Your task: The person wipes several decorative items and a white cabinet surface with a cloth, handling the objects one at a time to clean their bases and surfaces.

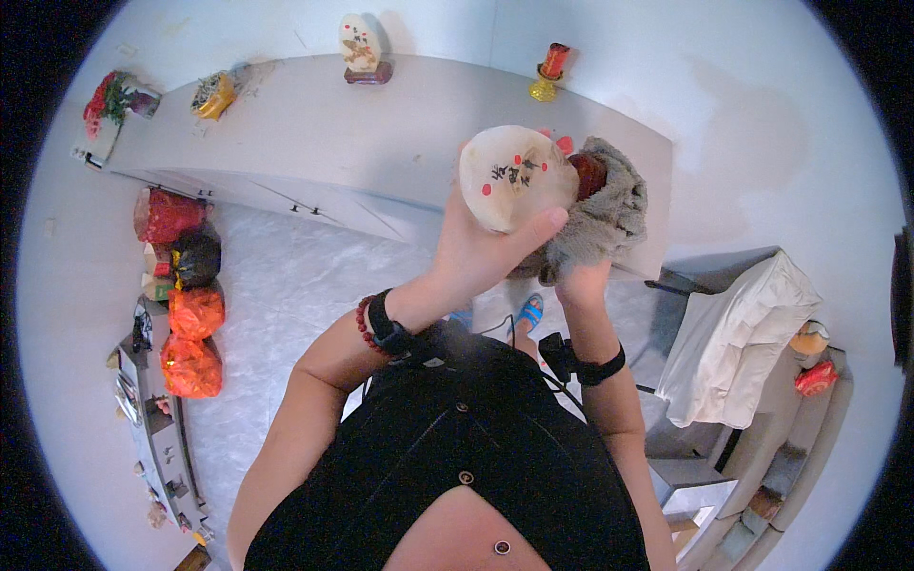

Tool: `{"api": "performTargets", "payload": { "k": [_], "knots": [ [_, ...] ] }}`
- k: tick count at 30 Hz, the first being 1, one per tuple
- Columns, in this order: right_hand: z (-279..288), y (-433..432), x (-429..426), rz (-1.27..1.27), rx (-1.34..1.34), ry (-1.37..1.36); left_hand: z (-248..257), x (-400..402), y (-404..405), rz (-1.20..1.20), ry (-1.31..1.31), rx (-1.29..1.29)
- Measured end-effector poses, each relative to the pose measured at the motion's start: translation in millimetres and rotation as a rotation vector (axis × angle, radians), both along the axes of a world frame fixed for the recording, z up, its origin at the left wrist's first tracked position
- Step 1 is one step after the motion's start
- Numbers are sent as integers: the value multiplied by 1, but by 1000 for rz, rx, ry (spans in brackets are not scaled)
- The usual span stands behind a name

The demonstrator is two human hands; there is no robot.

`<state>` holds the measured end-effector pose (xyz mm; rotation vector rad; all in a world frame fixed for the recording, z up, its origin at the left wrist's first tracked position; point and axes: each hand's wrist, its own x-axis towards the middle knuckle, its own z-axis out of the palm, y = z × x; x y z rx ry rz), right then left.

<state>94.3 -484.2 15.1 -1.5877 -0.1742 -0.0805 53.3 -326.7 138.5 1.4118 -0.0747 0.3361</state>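
My left hand (468, 257) grips a pale oval stone plaque (510, 175), thumb across its lower right edge. The plaque is tilted on its side and bears dark writing and red marks. Its dark reddish-brown base (590, 176) points right, partly wrapped by a grey plush cloth (614, 207). My right hand (587, 280) holds that cloth from below against the base; most of its fingers are hidden under the folds. Both hands are raised above the front right part of a long light cabinet (300, 128). Behind the plaque, a red thing is partly visible.
At the cabinet's back stand a similar plaque (359, 44) on a dark base and a red candle (555, 61) in a gold holder. A yellow pot (216, 96) sits farther left. Orange bags (194, 314) line the left floor; a white-draped piece (735, 350) stands right.
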Motion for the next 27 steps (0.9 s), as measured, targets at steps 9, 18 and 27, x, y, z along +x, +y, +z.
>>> {"api": "performTargets", "payload": {
  "k": [9, 18, 27],
  "knots": [
    [47, 1, -28, -57, -175, -101, 1, 2, -11, -36, -77, -21],
    [46, -8, -7, -146, -752, -791, 6, -7, -22, 21, 83, -152],
    [59, -13, -28, 45, -297, -372, -1, -7, -20, 57, 283, -494]
  ]
}}
